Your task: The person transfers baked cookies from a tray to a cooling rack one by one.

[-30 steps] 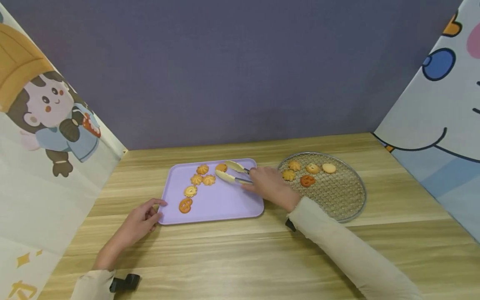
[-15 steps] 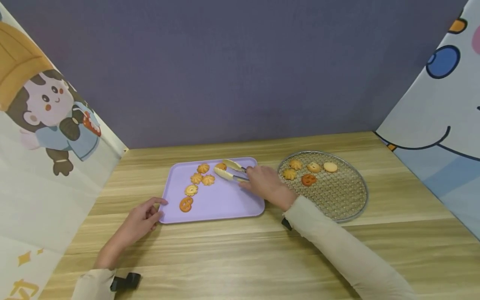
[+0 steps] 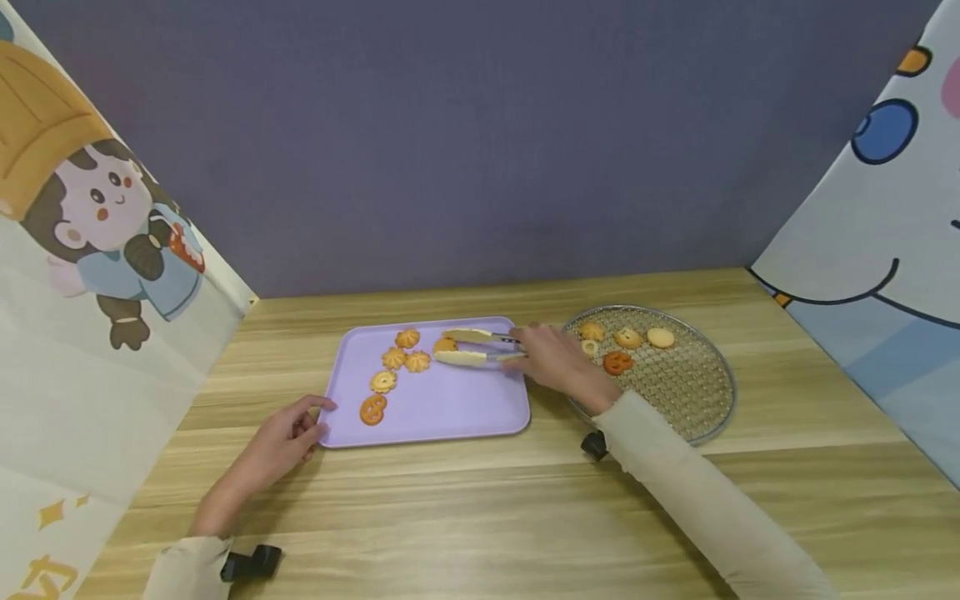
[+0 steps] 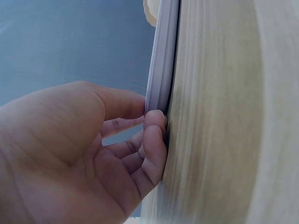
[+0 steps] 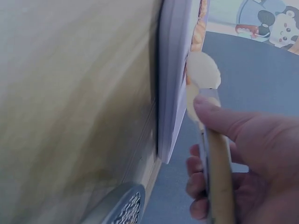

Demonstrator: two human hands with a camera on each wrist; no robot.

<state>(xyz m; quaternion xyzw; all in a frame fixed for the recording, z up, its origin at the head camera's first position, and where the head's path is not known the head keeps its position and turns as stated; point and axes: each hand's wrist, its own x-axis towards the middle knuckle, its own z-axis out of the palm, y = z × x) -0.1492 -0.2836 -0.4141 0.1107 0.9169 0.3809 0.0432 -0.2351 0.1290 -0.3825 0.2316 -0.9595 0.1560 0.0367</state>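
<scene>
In the head view, my left hand pinches the near left corner of a lilac tray. The left wrist view shows the thumb on the tray's rim and curled fingers against its outer side. My right hand grips food tongs with cream tips, held over the tray's far right part. Between the spread tips lies a round brown cookie; whether they touch it I cannot tell. Several flower-shaped cookies, a ring cookie and a pretzel lie on the tray's left half.
To the right, a round wire-mesh rack holds several cookies, among them a pretzel and a pale oval cookie. The right forearm passes over the rack's near left edge. A dark panel stands behind the wooden table.
My right hand has shifted slightly to the right, and the tongs have turned to lie more level across the tray. The left hand stays on the tray corner.
</scene>
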